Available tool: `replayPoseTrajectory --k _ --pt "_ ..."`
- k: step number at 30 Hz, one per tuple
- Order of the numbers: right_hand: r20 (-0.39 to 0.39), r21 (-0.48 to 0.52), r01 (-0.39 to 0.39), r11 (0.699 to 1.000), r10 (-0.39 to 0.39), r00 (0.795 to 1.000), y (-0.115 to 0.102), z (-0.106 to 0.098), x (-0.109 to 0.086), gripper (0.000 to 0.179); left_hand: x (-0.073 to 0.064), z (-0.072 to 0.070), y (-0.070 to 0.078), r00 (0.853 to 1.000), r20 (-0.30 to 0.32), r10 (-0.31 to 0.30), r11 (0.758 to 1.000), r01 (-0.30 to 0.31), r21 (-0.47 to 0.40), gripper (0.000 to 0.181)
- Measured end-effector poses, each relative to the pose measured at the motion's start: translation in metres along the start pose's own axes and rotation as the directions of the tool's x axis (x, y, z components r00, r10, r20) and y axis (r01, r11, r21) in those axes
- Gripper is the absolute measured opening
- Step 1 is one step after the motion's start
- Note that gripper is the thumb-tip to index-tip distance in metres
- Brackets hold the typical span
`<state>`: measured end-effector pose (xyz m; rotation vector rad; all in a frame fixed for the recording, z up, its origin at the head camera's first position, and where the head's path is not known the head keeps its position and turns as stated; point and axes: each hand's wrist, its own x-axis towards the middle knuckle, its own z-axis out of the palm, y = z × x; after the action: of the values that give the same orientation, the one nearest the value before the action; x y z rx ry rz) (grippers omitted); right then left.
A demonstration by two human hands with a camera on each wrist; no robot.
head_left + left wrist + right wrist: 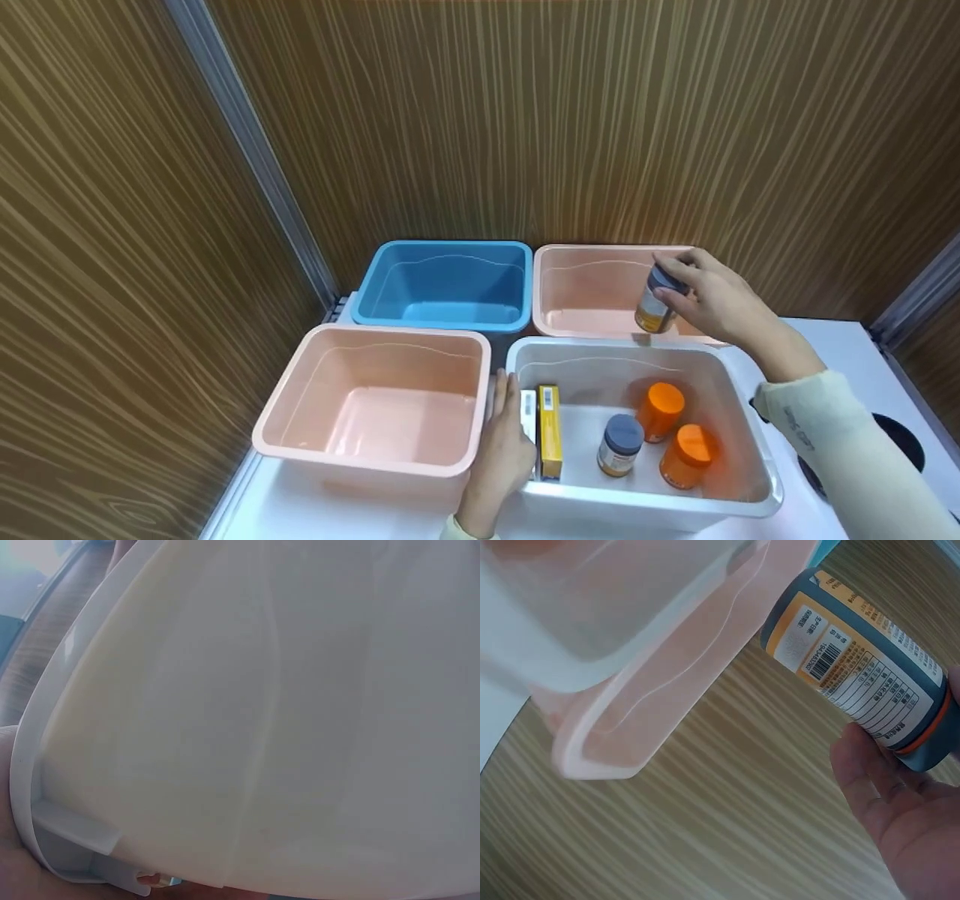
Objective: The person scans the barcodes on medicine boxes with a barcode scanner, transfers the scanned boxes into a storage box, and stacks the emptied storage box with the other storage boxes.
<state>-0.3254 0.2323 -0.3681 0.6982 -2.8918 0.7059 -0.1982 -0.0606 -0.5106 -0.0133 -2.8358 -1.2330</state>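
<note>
Your right hand point(709, 296) grips grey-capped cylindrical plastic bottle point(650, 311), body hanging below, long axis tilted, near far pink rectangular plastic bin point(592, 289); left hand point(505, 450), fingers straight, lies farther, beside white rectangular plastic tub point(637, 493)

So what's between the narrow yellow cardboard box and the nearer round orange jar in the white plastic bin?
In the head view, a round jar with a dark grey lid stands upright between the yellow box and that orange jar.
</note>
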Motion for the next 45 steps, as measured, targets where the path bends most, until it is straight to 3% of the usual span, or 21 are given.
replayPoseTrajectory --k 12,18,24,33,40,45 --pt "0.027 -0.05 0.064 0.997 -0.062 0.998 -0.019 0.012 0.041 0.065 -0.004 0.004 0.01 0.996 0.067 -0.054 0.994 0.047 0.102 0.086" --pt "0.045 0.019 0.059 0.998 -0.059 0.997 -0.032 0.019 0.06 0.065 -0.005 0.005 0.016 0.996 0.082 -0.045 0.978 0.027 0.207 0.088" --pt "0.039 0.015 0.08 0.997 -0.08 0.996 -0.048 0.028 0.073 0.064 -0.006 0.004 0.018 0.997 0.073 0.011 0.947 -0.034 0.32 0.09" --pt "0.047 0.027 0.071 0.997 -0.072 0.996 -0.067 0.04 0.09 0.066 0.002 0.0 0.016 0.999 0.043 -0.007 0.965 -0.005 0.264 0.078" --pt "0.068 0.024 0.04 0.999 -0.042 0.997 -0.075 0.05 0.101 0.066 0.004 0.005 0.011 0.999 0.046 0.003 0.947 -0.018 0.319 0.091" --pt "0.055 0.007 0.057 0.998 -0.057 0.997 -0.077 0.056 0.106 0.065 0.007 0.005 0.012 0.999 0.039 0.019 0.958 -0.03 0.285 0.088"
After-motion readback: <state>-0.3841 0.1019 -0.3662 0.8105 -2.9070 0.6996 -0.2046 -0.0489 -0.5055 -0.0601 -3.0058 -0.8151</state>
